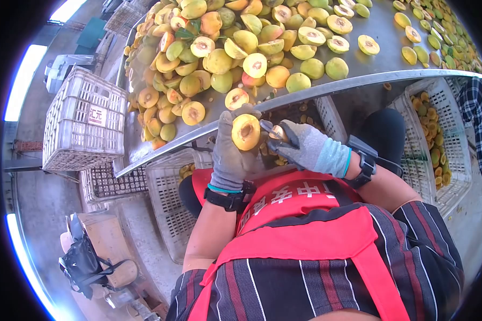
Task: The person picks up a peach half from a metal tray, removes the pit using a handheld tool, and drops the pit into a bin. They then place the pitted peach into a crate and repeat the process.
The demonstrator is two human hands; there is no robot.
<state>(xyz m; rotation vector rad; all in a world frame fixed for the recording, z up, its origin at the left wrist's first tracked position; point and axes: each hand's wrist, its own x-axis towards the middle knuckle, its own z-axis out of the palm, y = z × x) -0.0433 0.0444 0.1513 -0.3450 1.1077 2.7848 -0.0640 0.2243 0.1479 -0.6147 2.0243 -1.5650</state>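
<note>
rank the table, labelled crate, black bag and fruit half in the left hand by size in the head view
Largest to smallest:
1. table
2. labelled crate
3. black bag
4. fruit half in the left hand

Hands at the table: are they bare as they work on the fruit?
No, the left hand, holding a cut fruit, and the right hand both wear grey gloves.

We hold a halved yellow fruit [246,132] in our left hand [233,152], its cut face toward us, the centre rough and brown. In our right hand [304,144] we grip a small tool [266,128], its dark end near the fruit's edge, the rest mostly hidden.
</note>
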